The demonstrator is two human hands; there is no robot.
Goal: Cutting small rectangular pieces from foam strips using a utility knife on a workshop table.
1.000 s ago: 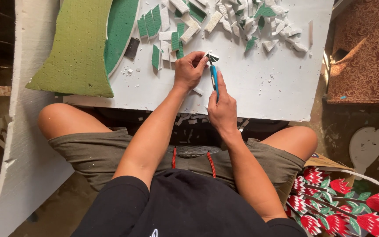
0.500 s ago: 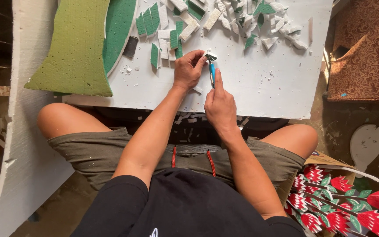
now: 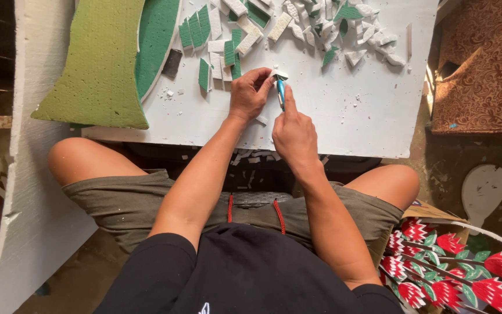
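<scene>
**A:** Start with the big things. What is there?

**B:** A white table fills the upper part of the view, with the person seated at its near edge. On its left lies a large curved green foam slab, and beside that a darker green curved foam panel. A tall white foam board leans at the far left, and painted red flower cutouts lie on the floor at the lower right.

**A:** And the smaller things?

**B:** A row of cut green-and-white foam pieces sits just above the hands, and a looser scatter of foam offcuts runs along the table's far edge. White crumbs dot the table.

**A:** What are the hands doing?

**B:** The left hand has its fingers closed around a small white foam piece, held just above the table. The right hand grips a blue-handled craft knife, its tip against that piece.

**A:** How far along does it look?

**B:** By my reckoning, well under way: many pieces already lie cut and lined up. The one in hand is being trimmed, and the big slabs look largely whole, so plenty seems left.
</scene>
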